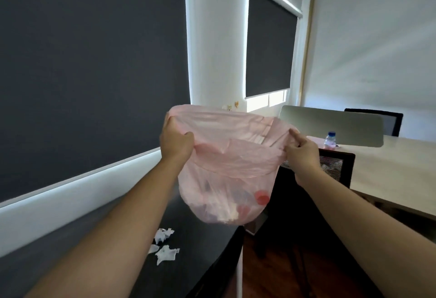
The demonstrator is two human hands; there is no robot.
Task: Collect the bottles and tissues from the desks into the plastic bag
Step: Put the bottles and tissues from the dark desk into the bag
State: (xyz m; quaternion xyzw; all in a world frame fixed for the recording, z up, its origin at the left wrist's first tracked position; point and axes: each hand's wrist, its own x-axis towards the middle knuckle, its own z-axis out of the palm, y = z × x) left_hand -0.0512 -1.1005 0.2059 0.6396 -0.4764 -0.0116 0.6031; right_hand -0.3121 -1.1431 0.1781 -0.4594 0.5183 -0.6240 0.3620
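Observation:
I hold a thin pink plastic bag (232, 156) up in front of me with its mouth stretched wide. My left hand (175, 141) grips the left side of the rim and my right hand (303, 152) pinches the right side. Red bottle caps and crumpled white pieces show through the bag's bottom. Below the bag, several crumpled white tissues (165, 245) lie on a black desk (203, 250). A small clear bottle (329, 141) with a blue cap stands on the light wooden desk (389, 170) to the right.
A black mesh chair (330, 168) stands between the two desks, behind the bag. A grey divider panel (335, 124) rises on the light desk, with another dark chair (387, 119) behind it. Dark roller blinds cover the windows. Wooden floor shows below.

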